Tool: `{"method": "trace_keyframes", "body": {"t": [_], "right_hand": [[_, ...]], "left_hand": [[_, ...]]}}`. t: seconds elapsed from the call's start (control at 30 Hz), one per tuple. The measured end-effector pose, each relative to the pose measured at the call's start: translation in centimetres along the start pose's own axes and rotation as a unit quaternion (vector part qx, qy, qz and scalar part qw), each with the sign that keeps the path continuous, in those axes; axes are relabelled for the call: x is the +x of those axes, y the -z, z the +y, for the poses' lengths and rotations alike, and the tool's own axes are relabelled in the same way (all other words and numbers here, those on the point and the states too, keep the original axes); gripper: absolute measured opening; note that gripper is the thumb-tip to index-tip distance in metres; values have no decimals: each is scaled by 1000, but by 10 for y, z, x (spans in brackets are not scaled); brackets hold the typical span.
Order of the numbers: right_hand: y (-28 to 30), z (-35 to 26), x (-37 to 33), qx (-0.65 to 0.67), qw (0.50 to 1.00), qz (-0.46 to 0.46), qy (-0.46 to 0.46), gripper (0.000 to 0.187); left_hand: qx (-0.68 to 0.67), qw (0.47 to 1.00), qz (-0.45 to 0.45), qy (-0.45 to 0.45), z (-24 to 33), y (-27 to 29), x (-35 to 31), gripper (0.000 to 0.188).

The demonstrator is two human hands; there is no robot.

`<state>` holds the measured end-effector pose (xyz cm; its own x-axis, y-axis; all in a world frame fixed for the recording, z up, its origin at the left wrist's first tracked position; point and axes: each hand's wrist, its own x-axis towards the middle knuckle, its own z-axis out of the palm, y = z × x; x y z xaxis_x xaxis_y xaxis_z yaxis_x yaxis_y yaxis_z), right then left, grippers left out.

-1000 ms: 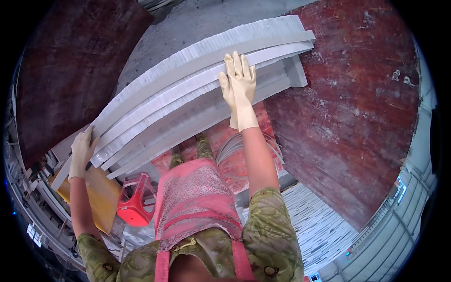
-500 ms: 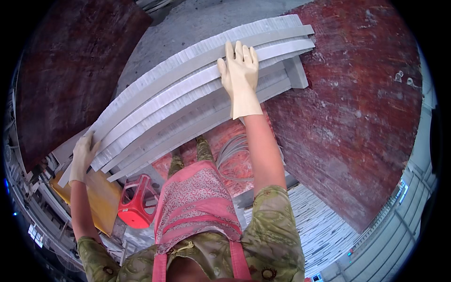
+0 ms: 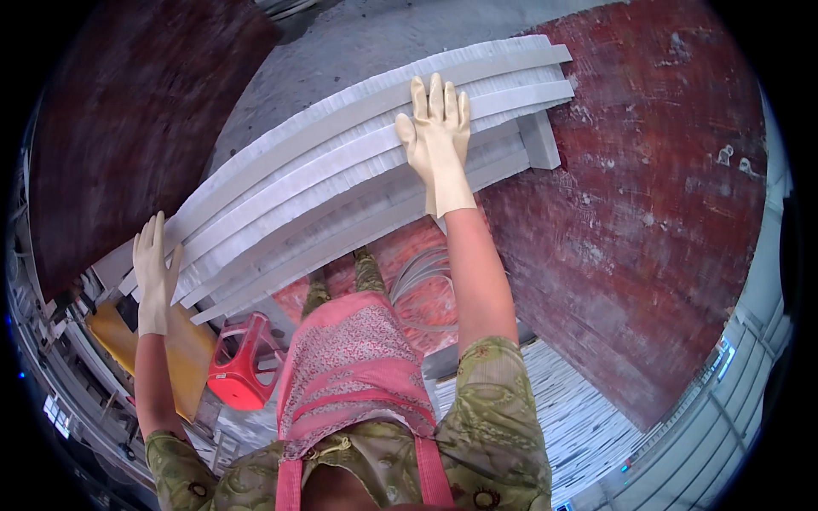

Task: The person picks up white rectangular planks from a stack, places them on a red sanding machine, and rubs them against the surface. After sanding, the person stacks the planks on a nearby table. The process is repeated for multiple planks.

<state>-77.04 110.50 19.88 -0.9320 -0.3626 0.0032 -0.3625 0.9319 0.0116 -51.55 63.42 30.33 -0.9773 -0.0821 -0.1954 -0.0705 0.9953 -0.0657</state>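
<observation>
A wide pack of thin whitish-grey strips (image 3: 256, 162), with rough ridged surfaces, stretches across in front of me and looks bowed in this view. Two long flat pale slats lie along it, an upper slat (image 3: 511, 62) and a lower slat (image 3: 524, 94). My right hand (image 3: 439, 140), in a cream rubber glove, rests palm down over the slats, fingers stretched and spread. At the pack's left end is my left hand (image 3: 153, 268), gloved alike. Its fingers point straight up and its thumb stands apart, against or close by the slat ends.
Dark red boards lie on both sides, a left board (image 3: 128, 128) and a right board (image 3: 622, 213). Below the pack are a red plastic stool (image 3: 241, 379), a coil of pale tubing (image 3: 422, 289) and a yellow board (image 3: 183, 358). Stacked thin strips (image 3: 571, 417) lie at lower right.
My left hand has straightened its curled fingers and moved slightly up at the left end. The slats there now lie more evenly along the pack. My right hand stays nearly in place.
</observation>
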Motion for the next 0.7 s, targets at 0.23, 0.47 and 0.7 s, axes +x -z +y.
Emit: {"method": "trace_keyframes", "body": {"t": [0.23,0.47,0.7], "right_hand": [[-16,14,-2,78,994,71,30,69],[33,5,-25,150,979,70,121,62],[-2,13,-61,59,980,30,187,62]], "left_hand": [[-128,989,74,3,62,-13,-57,64],[-256,966,12,44,147,-19,-128,59],[-325,942,44,70,169,-25,-126,47]]}}
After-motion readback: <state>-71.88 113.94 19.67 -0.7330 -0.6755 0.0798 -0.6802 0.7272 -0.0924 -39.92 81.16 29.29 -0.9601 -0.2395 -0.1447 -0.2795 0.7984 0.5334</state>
